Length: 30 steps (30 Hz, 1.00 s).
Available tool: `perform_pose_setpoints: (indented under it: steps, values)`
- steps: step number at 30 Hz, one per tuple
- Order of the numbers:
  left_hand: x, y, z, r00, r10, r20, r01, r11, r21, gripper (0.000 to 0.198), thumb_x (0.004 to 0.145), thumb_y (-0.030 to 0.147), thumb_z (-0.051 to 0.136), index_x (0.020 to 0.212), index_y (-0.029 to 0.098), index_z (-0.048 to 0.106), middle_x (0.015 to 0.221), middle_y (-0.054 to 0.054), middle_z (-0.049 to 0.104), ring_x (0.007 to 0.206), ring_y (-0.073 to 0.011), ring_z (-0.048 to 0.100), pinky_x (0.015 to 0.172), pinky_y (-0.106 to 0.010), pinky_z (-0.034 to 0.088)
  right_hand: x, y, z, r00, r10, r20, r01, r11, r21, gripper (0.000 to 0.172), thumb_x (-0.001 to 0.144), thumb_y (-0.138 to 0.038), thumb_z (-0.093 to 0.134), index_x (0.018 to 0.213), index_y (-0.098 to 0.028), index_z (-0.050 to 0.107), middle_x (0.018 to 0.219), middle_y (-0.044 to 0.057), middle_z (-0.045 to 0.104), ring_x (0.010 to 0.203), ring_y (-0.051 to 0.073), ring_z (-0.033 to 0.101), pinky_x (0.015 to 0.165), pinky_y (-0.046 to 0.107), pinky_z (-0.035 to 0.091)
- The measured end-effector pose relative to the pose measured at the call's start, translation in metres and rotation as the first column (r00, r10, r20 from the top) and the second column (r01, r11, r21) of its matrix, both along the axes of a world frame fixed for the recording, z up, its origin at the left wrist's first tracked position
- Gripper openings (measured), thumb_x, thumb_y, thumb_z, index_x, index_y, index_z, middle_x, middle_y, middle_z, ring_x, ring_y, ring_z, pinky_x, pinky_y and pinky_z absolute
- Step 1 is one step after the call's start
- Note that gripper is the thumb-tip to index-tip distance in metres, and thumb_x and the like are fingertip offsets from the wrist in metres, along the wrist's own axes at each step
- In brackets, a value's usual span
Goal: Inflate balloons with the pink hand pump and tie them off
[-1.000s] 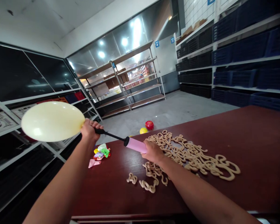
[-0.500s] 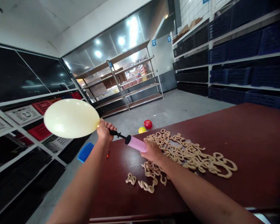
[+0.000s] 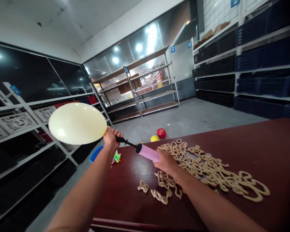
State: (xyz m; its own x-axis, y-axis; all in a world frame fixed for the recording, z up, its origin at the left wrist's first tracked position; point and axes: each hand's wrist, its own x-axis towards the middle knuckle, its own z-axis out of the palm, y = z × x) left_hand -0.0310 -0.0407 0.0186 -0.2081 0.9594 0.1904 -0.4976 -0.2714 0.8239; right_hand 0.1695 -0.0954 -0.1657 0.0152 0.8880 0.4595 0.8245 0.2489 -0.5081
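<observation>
A pale yellow balloon [image 3: 77, 123], blown up large, sticks out to the left of my left hand [image 3: 111, 136]. That hand is closed round the balloon's neck and the black nozzle end of a pump. My right hand [image 3: 166, 161] grips the pink barrel of the pump [image 3: 148, 152] above the dark red table [image 3: 256, 151]. The black rod [image 3: 127, 142] between the two hands is short. Just right of my right hand lies a heap of beige foam loops [image 3: 207, 167].
Small uninflated balloons [image 3: 116, 157] lie at the table's far left corner, beside a blue object [image 3: 95, 153]. A red ball [image 3: 161, 132] and a yellow one [image 3: 154, 138] rest on the floor. Metal shelves with crates line the left, back and right walls.
The balloon and my left hand drifted right toward the table and stayed there. The visible rod between my hands shortened, then lengthened slightly. The camera view shifted.
</observation>
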Motion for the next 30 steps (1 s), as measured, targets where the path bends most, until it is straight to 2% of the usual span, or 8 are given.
perform_pose_setpoints:
  steps: [5, 8, 11, 18, 21, 25, 27, 30]
  values:
    - [-0.030, 0.008, 0.047, 0.998, 0.040, -0.043, -0.038, 0.998, 0.052, 0.038, 0.079, 0.031, 0.045, 0.057, 0.020, 0.017, 0.044, 0.007, 0.021, 0.034, -0.0080, 0.028, 0.038, -0.024, 0.031, -0.001, 0.004, -0.006, 1.000, 0.002, -0.017, -0.002, 0.999, 0.037, 0.031, 0.063, -0.029, 0.059, 0.092, -0.020, 0.053, 0.081, 0.004, 0.060, 0.075, 0.019, 0.056, 0.063, 0.027, 0.035]
    - [-0.028, 0.011, 0.056, 0.998, 0.023, -0.056, -0.019, 0.998, 0.067, 0.038, 0.079, 0.030, 0.046, 0.057, 0.020, 0.016, 0.044, 0.007, 0.020, 0.034, -0.0077, 0.027, 0.037, -0.023, 0.030, -0.001, 0.006, -0.009, 1.000, -0.004, -0.020, 0.004, 1.000, 0.015, 0.033, 0.064, -0.030, 0.060, 0.095, -0.020, 0.053, 0.083, 0.005, 0.061, 0.077, 0.019, 0.057, 0.065, 0.028, 0.036]
    - [-0.014, 0.015, 0.044, 1.000, 0.017, -0.023, -0.016, 0.999, 0.052, 0.040, 0.081, 0.034, 0.045, 0.057, 0.020, 0.017, 0.045, 0.007, 0.020, 0.034, -0.0072, 0.026, 0.037, -0.022, 0.028, 0.001, 0.007, -0.011, 0.999, -0.016, -0.039, 0.016, 1.000, -0.001, 0.039, 0.062, -0.027, 0.062, 0.099, -0.020, 0.053, 0.088, 0.006, 0.062, 0.082, 0.021, 0.057, 0.068, 0.029, 0.037]
    - [0.038, 0.017, -0.022, 0.998, -0.055, 0.012, 0.055, 0.996, -0.063, 0.044, 0.082, 0.045, 0.044, 0.056, 0.020, 0.020, 0.045, 0.006, 0.021, 0.035, -0.0076, 0.028, 0.037, -0.023, 0.029, 0.004, 0.011, -0.016, 0.998, -0.030, -0.063, 0.030, 1.000, -0.009, 0.043, 0.063, -0.027, 0.063, 0.104, -0.020, 0.053, 0.088, 0.006, 0.062, 0.084, 0.021, 0.057, 0.070, 0.029, 0.037]
    - [0.057, 0.012, -0.042, 0.997, -0.078, 0.012, 0.079, 0.989, -0.125, 0.044, 0.082, 0.048, 0.043, 0.055, 0.021, 0.020, 0.045, 0.006, 0.022, 0.034, -0.0082, 0.029, 0.037, -0.024, 0.031, 0.004, 0.013, -0.018, 0.997, -0.037, -0.075, 0.036, 0.999, -0.015, 0.046, 0.063, -0.028, 0.063, 0.107, -0.020, 0.051, 0.090, 0.007, 0.062, 0.086, 0.021, 0.057, 0.071, 0.029, 0.037]
    - [0.060, 0.007, -0.046, 0.998, -0.062, 0.029, 0.066, 0.989, -0.134, 0.045, 0.081, 0.049, 0.045, 0.056, 0.021, 0.020, 0.045, 0.006, 0.022, 0.034, -0.0079, 0.028, 0.038, -0.024, 0.032, 0.003, 0.013, -0.016, 0.998, -0.025, -0.058, 0.026, 1.000, 0.008, 0.042, 0.064, -0.030, 0.062, 0.103, -0.020, 0.052, 0.089, 0.006, 0.062, 0.084, 0.021, 0.057, 0.071, 0.029, 0.037]
    - [0.050, 0.006, -0.040, 0.998, -0.044, 0.033, 0.048, 0.990, -0.129, 0.045, 0.081, 0.049, 0.044, 0.056, 0.021, 0.019, 0.045, 0.006, 0.021, 0.034, -0.0078, 0.028, 0.038, -0.024, 0.031, 0.003, 0.012, -0.014, 0.999, -0.015, -0.034, 0.016, 1.000, 0.025, 0.038, 0.064, -0.030, 0.062, 0.099, -0.020, 0.052, 0.088, 0.006, 0.062, 0.083, 0.021, 0.056, 0.071, 0.028, 0.036]
    - [0.024, 0.009, -0.022, 0.999, -0.013, 0.031, 0.016, 0.996, -0.088, 0.044, 0.082, 0.046, 0.043, 0.056, 0.021, 0.019, 0.045, 0.007, 0.021, 0.034, -0.0078, 0.028, 0.038, -0.024, 0.031, 0.002, 0.010, -0.011, 1.000, 0.004, -0.008, -0.004, 0.999, 0.048, 0.033, 0.064, -0.029, 0.062, 0.095, -0.019, 0.053, 0.087, 0.006, 0.062, 0.082, 0.021, 0.056, 0.070, 0.029, 0.036]
